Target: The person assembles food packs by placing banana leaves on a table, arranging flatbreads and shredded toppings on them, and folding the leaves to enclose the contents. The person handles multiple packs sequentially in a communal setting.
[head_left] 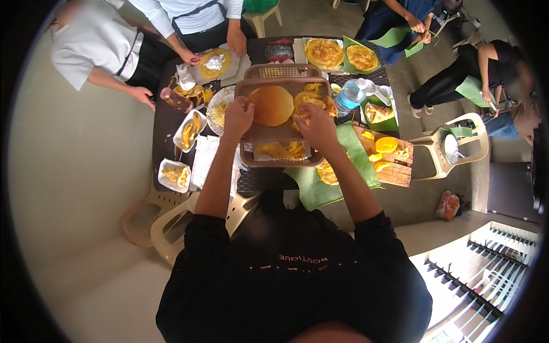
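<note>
While both bare hands reach over a brown tray on the dark tabletop, a round golden bread lies in the tray's 9 o'clock half. At its 3 o'clock side sits a heap of yellow food, in broken-looking pieces.

The left hand is at the bread's 9 o'clock edge with its fingers bent inward; whether they grip the bread or only rest beside it, I cannot tell. The right hand has its fingers curled over the yellow food, and how firmly it holds any of it is hidden.

Beyond the tray at 12 o'clock shows a brown basket. Counting from the tray, a clear bottle with blue on it stands at 3 o'clock, a wooden crate bearing yellow pieces is at 4, and a green leaf spreads at 5. White foam trays lie at 8 and 9 o'clock, the latter holding bananas. Toward 10, another person's hands are beside crumpled foil on a yellow flatbread.
</note>
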The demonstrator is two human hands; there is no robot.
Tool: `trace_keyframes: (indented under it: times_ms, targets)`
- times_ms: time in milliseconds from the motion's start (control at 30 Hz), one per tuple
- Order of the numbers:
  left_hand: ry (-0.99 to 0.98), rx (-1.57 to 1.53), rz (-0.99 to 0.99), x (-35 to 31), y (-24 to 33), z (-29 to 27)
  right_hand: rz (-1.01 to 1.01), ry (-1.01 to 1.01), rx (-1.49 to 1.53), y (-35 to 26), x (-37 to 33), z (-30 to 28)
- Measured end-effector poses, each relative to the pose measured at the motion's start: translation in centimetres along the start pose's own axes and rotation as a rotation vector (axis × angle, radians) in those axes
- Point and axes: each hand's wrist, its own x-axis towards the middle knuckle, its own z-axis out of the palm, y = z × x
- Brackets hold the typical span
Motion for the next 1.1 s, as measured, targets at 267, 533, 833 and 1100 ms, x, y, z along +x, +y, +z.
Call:
trace_keyframes:
  times_ms: [267, 533, 833, 1100]
  targets:
    - [-0.110, -0.072, -0.227, 1.8, 3.1, 0.3, 0.051, -0.072, -0.524, 0.3, 8.8, 6.4]
    - [-0.178, -0.218, -0.245, 4.4, 1.6, 0.3, 0.280, -0.187, -0.558, -0.6, 10.6, 7.8]
    - [-0.426, -0.345, -0.228, 5.5, -0.4, -1.0, 0.317, -0.235, -0.306, 1.0, 11.7, 7.2]
    - [-0.415, -0.370, -0.050, 6.2, 2.1, -5.0, 0.171, -0.189, 0.083, 0.6, 11.5, 4.8]
